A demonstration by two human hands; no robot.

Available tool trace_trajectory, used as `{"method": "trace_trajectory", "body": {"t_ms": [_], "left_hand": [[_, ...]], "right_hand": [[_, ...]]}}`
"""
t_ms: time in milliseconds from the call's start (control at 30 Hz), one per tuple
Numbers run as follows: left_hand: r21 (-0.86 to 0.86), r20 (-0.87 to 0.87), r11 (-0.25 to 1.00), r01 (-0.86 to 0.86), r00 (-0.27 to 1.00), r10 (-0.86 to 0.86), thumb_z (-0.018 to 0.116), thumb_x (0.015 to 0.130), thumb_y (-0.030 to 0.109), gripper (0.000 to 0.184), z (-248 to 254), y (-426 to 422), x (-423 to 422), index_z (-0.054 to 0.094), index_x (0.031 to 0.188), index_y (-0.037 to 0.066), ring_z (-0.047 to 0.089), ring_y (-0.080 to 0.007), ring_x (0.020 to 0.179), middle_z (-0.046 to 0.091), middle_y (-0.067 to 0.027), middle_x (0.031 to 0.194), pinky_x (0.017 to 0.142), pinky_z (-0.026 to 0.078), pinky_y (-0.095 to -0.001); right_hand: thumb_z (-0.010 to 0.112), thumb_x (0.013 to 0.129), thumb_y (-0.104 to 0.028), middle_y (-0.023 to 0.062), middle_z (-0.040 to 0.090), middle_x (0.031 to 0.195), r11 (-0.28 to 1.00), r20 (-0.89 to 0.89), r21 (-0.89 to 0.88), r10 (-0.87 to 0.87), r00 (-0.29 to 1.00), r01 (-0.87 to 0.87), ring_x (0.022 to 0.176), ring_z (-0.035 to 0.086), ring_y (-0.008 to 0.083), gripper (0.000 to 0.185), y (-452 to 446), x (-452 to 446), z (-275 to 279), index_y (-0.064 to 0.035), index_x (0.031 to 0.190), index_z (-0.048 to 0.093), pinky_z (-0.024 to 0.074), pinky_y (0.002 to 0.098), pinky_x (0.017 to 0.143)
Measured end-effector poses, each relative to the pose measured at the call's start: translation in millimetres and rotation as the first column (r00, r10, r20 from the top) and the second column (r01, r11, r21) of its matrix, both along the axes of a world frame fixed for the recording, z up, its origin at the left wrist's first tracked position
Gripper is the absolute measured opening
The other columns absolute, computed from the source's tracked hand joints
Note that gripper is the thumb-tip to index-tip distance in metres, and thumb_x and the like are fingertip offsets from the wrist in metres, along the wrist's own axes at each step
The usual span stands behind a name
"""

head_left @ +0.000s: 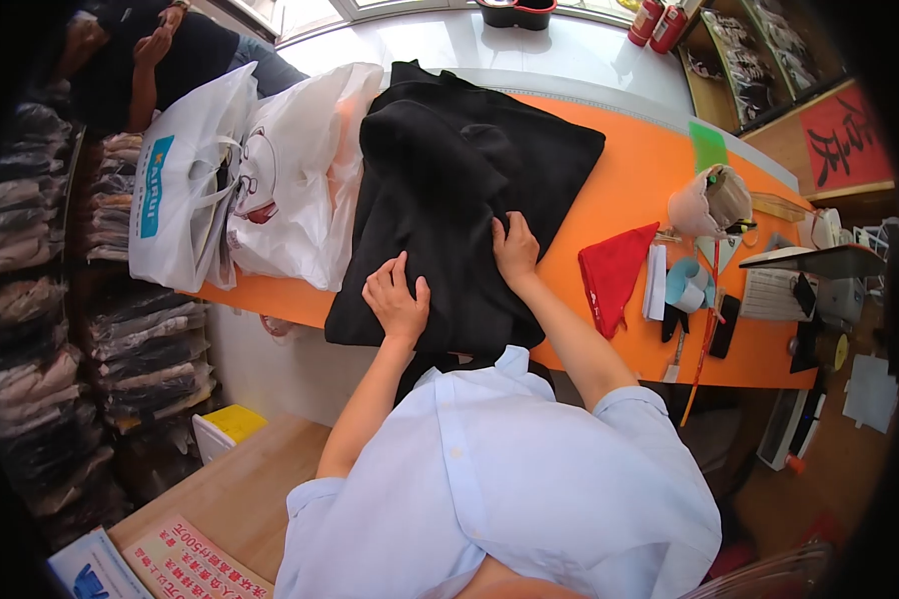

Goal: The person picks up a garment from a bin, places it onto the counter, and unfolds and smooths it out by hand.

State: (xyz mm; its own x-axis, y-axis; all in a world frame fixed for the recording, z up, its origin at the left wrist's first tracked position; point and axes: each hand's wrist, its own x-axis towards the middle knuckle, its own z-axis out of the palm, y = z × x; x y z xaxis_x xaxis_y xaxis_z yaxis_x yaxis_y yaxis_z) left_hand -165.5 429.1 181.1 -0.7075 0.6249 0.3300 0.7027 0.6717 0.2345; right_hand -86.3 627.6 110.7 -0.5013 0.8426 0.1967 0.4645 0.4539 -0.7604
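Observation:
A black garment (440, 200) lies spread over the orange counter (609, 150), its upper part bunched into soft folds. My left hand (398, 302) rests flat on the cloth near its front edge, fingers spread. Farther right and slightly higher, my right hand (514, 248) also lies on the black fabric with its fingers apart. Neither hand grips the cloth. What kind of garment it is I cannot tell, as the folds hide its shape.
Two white plastic bags (195, 190) stand left of the garment. To the right lie a red cloth (617, 275), a tape roll (686, 285), a black phone (725, 326) and a fabric-covered holder (711, 203). A person (160, 60) stands at the far left, by shelves of bagged clothes (140, 329).

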Motion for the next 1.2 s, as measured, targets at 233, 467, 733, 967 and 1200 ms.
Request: {"method": "trace_trajectory", "body": {"t_ms": [233, 467, 733, 967, 1200], "left_hand": [[0.065, 0.242, 0.993, -0.095, 0.967, 0.077, 0.063, 0.083, 0.029, 0.049, 17, 20, -14, 0.054, 0.125, 0.006, 0.048, -0.0306, 0.112, 0.053, -0.0115, 0.118, 0.097, 0.034, -0.0452], [0.077, 0.27, 0.987, -0.144, 0.955, 0.119, 0.068, 0.08, 0.031, 0.06, 5, 85, -45, 0.049, 0.128, -0.001, 0.049, -0.0355, 0.114, 0.052, -0.0188, 0.122, 0.096, 0.041, -0.0436], [0.293, 0.521, 0.886, -0.359, 0.837, 0.166, 0.058, 0.078, 0.021, 0.03, 29, 49, -101, 0.062, 0.096, -0.004, 0.062, -0.0443, 0.085, 0.065, -0.0258, 0.085, 0.079, 0.048, -0.0465], [0.616, 0.507, 0.656, -0.436, 0.857, 0.093, 0.059, 0.083, 0.007, 0.021, 82, 12, -101, 0.064, 0.101, -0.003, 0.06, -0.0204, 0.074, 0.065, -0.0116, 0.084, 0.071, 0.048, -0.0316], [0.426, 0.099, 0.902, -0.065, 0.995, 0.025, 0.065, 0.081, 0.008, 0.041, 83, 55, -48, 0.056, 0.12, 0.002, 0.057, -0.0316, 0.087, 0.056, -0.0153, 0.099, 0.076, 0.047, -0.0388]], "right_hand": [[0.059, 0.091, -0.03, 0.016, 0.049, 0.113, 0.996, -0.111, 0.062, 0.064, 0.992, -0.057, 0.108, 0.047, 0.0331, 0.038, 6, 1, 58, -0.0018, 0.114, 0.049, 0.0383, 0.0411, 0.092], [0.074, 0.075, -0.029, 0.0207, 0.035, 0.132, 0.961, -0.118, -0.076, 0.256, 0.96, -0.265, 0.125, 0.038, 0.0389, 0.077, -11, -29, 114, 0.0001, 0.135, 0.034, 0.0372, 0.0442, 0.103], [0.055, 0.09, -0.011, 0.0082, 0.066, 0.08, 0.803, -0.142, -0.578, 0.076, 0.987, -0.145, 0.074, 0.063, 0.0193, 0.014, 38, -15, 45, -0.001, 0.094, 0.065, 0.0487, 0.0314, 0.07], [0.052, 0.098, -0.008, 0.0026, 0.065, 0.091, 0.163, -0.686, -0.721, -0.303, 0.662, -0.673, 0.078, 0.063, 0.0108, 0.013, 60, 1, 119, -0.0036, 0.106, 0.061, 0.052, 0.0231, 0.071], [0.056, 0.094, -0.013, 0.003, 0.066, 0.088, 0.183, -0.556, -0.822, -0.058, 0.829, -0.539, 0.078, 0.063, 0.0141, 0.014, -6, -16, 126, -0.0056, 0.104, 0.063, 0.0519, 0.0306, 0.07]]}}
